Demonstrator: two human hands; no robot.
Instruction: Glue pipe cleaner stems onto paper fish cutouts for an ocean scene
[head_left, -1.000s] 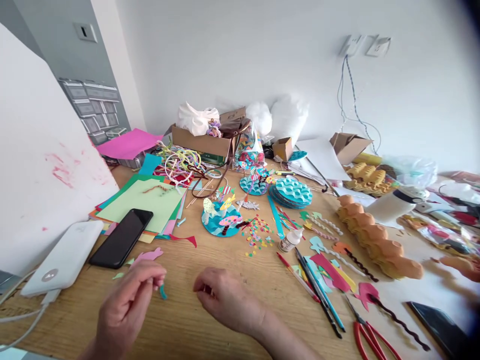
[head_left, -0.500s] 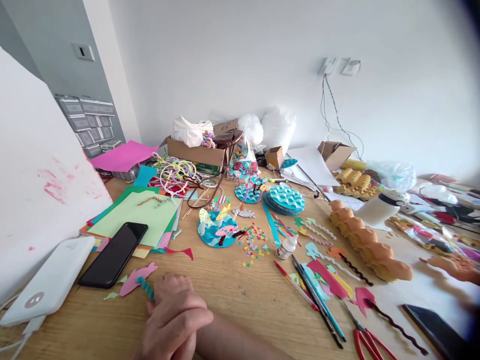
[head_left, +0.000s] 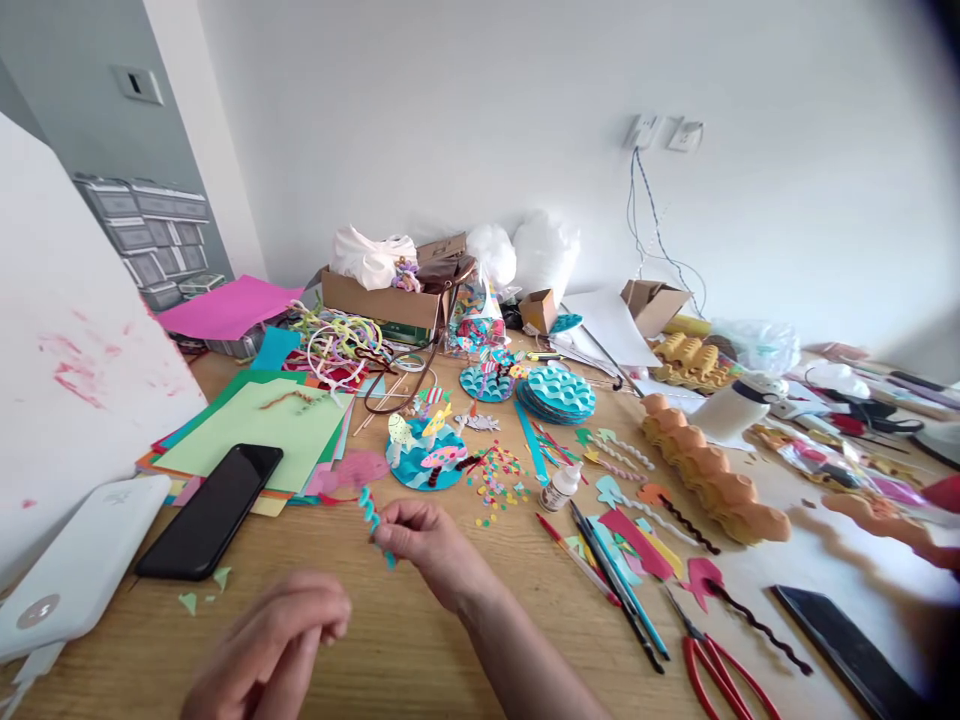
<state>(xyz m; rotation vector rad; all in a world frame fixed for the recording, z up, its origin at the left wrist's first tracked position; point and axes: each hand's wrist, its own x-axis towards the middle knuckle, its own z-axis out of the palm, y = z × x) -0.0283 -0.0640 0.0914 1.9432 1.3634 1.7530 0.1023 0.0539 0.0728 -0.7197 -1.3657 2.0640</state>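
Note:
My right hand pinches a wavy turquoise pipe cleaner between thumb and fingers, holding it above the table. At its upper end a pink paper fish appears blurred by motion. My left hand is a little lower and to the left, apart from the pipe cleaner. Its fingers are curled together, and nothing shows in them. Beyond my right hand a round turquoise wavy base carries small paper fish. Scraps of green paper lie left of my left hand.
A black phone and a white power bank lie at the left beside stacked coloured paper. Toward the right are a glue bottle, brushes, red-handled scissors and an orange egg-carton strip.
My hands, together before, are now apart. The right hand has lifted the pink fish on its turquoise pipe cleaner from the table and moved right; the left hand has moved left.

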